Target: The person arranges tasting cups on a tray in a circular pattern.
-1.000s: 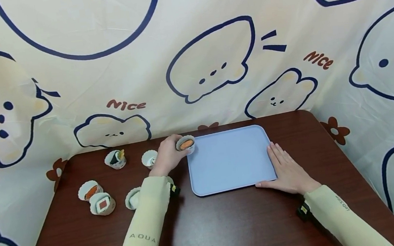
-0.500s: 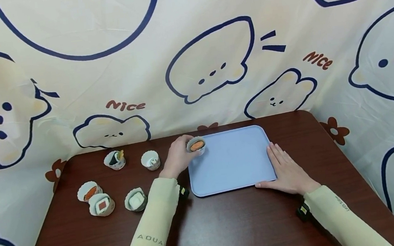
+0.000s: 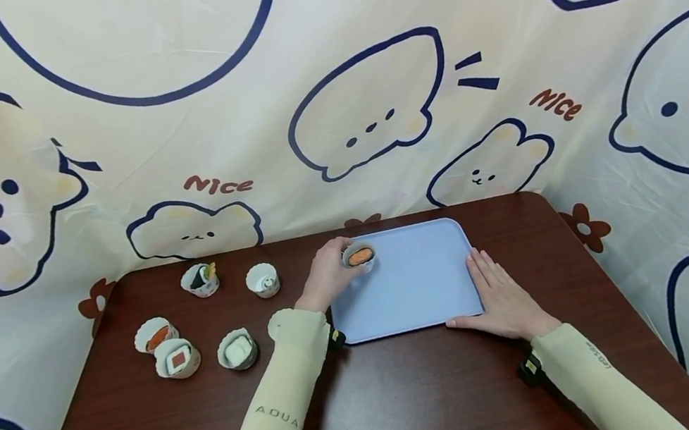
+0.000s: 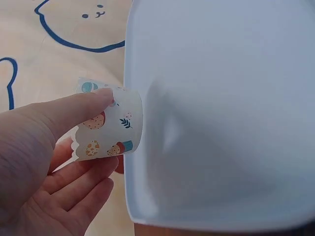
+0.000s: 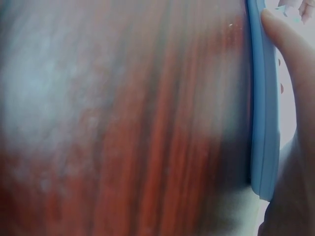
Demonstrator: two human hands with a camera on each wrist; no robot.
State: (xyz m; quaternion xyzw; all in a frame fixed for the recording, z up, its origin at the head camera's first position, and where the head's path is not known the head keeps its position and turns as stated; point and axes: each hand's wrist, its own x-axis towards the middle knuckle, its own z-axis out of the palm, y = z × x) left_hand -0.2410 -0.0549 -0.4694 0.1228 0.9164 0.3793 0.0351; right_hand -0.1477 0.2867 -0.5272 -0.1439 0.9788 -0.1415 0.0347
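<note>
My left hand grips a paper baking cup with an orange-topped piece, like salmon sushi, inside. In the left wrist view the cup shows printed cakes and leaves, with the thumb on its side and fingers beneath. It hangs over the left part of a light blue tray. My right hand lies with straight fingers along the tray's right edge, its thumb at the near right corner. In the right wrist view that thumb touches the rim of the tray.
More filled paper cups stand on the left of the dark wooden table: one with a dark wrapped roll, one with a small white piece, an orange one, one with a red square, and a pale one. A printed cloth surrounds the table.
My left hand has carried the cup rightward, from the tray's left edge to further over the tray. Two cups behind that arm have come into full view. My right hand has stayed put.
</note>
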